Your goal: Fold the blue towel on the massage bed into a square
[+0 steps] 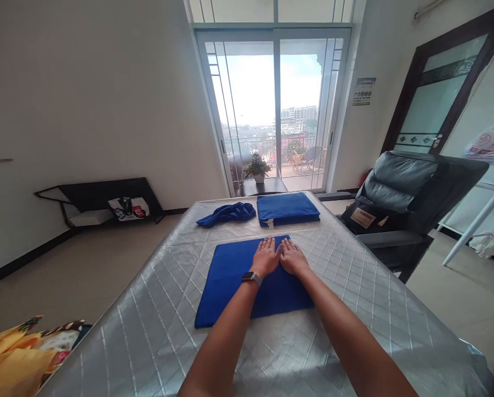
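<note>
A folded blue cloth (230, 281) lies flat in a rectangle on the silvery quilted mattress (164, 292). My left hand (266, 257) rests palm down on its upper middle, fingers stretched forward, with a watch on that wrist. Beside it, my right hand (292, 256) also lies flat on the cloth near its far edge, the thumbs close together. Beyond my hands sits a neat stack of folded blue cloth (288, 207) with a small white tag at its near edge. To the left of that stack is a crumpled blue cloth (227, 214).
A dark leather recliner (404, 187) with a black bag (356, 215) stands along the right side. Behind the mattress are a potted plant (258, 168) on a small dark table and a sliding glass door. Colourful fabric (19, 358) is heaped at lower left.
</note>
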